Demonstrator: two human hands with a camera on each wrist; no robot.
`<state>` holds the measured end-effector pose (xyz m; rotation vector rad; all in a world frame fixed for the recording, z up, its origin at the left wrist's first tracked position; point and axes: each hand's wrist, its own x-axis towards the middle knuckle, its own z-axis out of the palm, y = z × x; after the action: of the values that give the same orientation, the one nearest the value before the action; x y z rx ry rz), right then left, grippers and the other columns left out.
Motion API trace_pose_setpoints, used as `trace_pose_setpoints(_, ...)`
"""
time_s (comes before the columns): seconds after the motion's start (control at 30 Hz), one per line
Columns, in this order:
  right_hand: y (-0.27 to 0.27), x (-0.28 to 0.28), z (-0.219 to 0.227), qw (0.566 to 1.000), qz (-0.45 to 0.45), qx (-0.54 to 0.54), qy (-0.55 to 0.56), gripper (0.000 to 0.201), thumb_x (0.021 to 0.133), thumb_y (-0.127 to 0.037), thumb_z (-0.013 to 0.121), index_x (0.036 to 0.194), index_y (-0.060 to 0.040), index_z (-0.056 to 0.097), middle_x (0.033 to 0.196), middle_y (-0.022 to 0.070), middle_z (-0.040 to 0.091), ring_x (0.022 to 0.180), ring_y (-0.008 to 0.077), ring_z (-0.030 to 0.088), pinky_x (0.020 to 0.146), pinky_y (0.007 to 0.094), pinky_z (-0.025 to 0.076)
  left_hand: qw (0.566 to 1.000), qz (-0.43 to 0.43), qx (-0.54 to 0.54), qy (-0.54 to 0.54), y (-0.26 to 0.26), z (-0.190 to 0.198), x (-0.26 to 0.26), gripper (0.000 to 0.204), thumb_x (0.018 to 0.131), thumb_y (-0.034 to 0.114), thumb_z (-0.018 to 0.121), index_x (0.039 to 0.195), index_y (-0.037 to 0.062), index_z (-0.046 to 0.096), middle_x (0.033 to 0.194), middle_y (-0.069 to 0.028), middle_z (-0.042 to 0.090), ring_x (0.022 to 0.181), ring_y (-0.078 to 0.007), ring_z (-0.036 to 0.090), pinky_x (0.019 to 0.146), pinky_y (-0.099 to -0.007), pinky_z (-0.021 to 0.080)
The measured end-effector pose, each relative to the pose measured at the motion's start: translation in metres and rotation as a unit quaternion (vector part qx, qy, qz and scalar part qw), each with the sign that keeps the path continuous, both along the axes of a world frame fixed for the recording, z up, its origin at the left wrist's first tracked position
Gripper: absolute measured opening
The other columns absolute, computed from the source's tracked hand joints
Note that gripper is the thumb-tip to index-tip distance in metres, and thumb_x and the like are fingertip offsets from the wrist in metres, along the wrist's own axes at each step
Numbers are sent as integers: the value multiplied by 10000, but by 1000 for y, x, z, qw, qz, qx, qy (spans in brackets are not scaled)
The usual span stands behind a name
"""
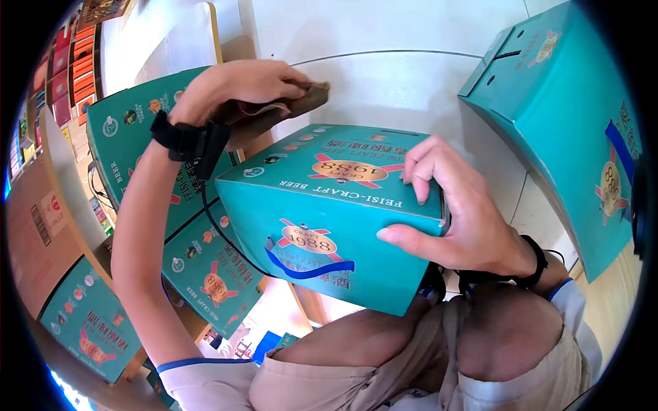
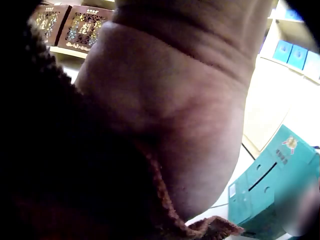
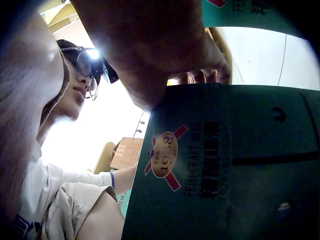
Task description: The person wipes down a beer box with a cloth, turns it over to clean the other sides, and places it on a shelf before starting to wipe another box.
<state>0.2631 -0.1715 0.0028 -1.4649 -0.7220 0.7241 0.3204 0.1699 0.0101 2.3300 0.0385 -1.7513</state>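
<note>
My left hand [image 1: 257,81] holds a bunched brown cloth [image 1: 312,100] just above the far left corner of a teal beer carton [image 1: 329,198]. In the left wrist view the dark fuzzy cloth [image 2: 215,228] hangs beside the palm, and the fingers are hidden. With its fingers bent over the carton's top and the thumb on its near side, my right hand [image 1: 460,209] grips the right corner. The carton stands by my knees, a blue strap handle [image 1: 308,271] on its near side. Its slotted side [image 3: 265,130] fills much of the right wrist view.
Another teal carton [image 1: 548,103] stands at the right on the white tiled floor [image 1: 384,85]. More teal cartons [image 1: 212,270] are at the left, near a brown cardboard box [image 1: 44,226]. Shelves with red and orange boxes [image 1: 83,61] line the far left.
</note>
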Motion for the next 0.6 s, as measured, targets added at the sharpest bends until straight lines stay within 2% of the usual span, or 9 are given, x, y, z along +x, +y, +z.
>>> trace_pose_setpoints(0.03,0,0,0,1000,0,-2,0,486,776,-202,916,953,-77,480,1024,159,557,933,258,590,828,360,484,1000,0,-2,0,-5,-4,1,460,1061,275,553,1483,96,594,1207,-145,736,1001,-213,682,922,-329,547)
trace_pose_setpoints(0.1,1,0,-2,1000,-4,12,-20,495,775,-207,920,958,-76,478,1027,157,557,943,255,593,836,356,491,992,-27,-102,-76,-17,-10,5,467,1062,289,559,1477,77,591,1209,-130,735,952,-209,689,878,-326,559)
trace_pose_setpoints(0.13,0,0,-2,1000,-5,12,-20,495,775,-207,920,958,-76,478,1027,157,557,943,255,593,836,356,491,995,1,-89,-49,-30,-9,8,478,1067,310,561,1477,66,583,1209,-132,732,934,-210,690,871,-323,560)
trace_pose_setpoints(0.23,0,1,-2,1000,3,-3,-8,501,776,-204,923,964,-75,477,1034,156,557,951,253,600,838,353,499,994,-9,-107,-30,-61,-5,10,479,1078,315,550,1486,67,573,1217,-158,720,999,-228,684,925,-348,545)
trace_pose_setpoints(0.27,2,-1,-3,1000,-13,13,-19,486,795,-227,909,977,-61,490,978,133,529,883,271,567,766,370,482,994,29,-106,6,-72,2,12,471,1088,312,540,1498,81,564,1260,-186,693,1076,-272,671,976,-384,524)
trace_pose_setpoints(0.3,4,-1,-4,999,-30,30,-30,476,814,-250,896,989,-46,503,922,109,501,815,289,533,694,387,465,994,28,-107,6,-71,-6,10,471,1088,312,540,1498,81,564,1260,-186,693,1076,-272,671,976,-384,524)
trace_pose_setpoints(0.4,3,-1,-4,998,-28,34,-33,478,813,-246,897,987,-48,498,914,105,494,802,292,525,685,391,461,986,-71,-148,-22,-71,-28,5,443,1092,293,541,1510,147,566,1305,-203,643,1119,-378,647,994,-422,514)
trace_pose_setpoints(0.5,4,0,-4,999,-22,30,-39,480,810,-245,897,985,-47,496,912,102,492,797,292,523,679,391,460,973,-91,-205,-53,-76,-36,-2,439,1097,278,530,1523,179,558,1281,-208,628,1134,-384,637,1001,-426,510)
trace_pose_setpoints(0.6,3,1,-3,999,-22,31,-37,484,807,-247,898,984,-48,494,910,100,490,789,292,521,672,395,459,963,-114,-245,-23,-82,-45,-12,464,1103,276,513,1563,218,517,1313,-202,603,1199,-383,609,1039,-438,485)
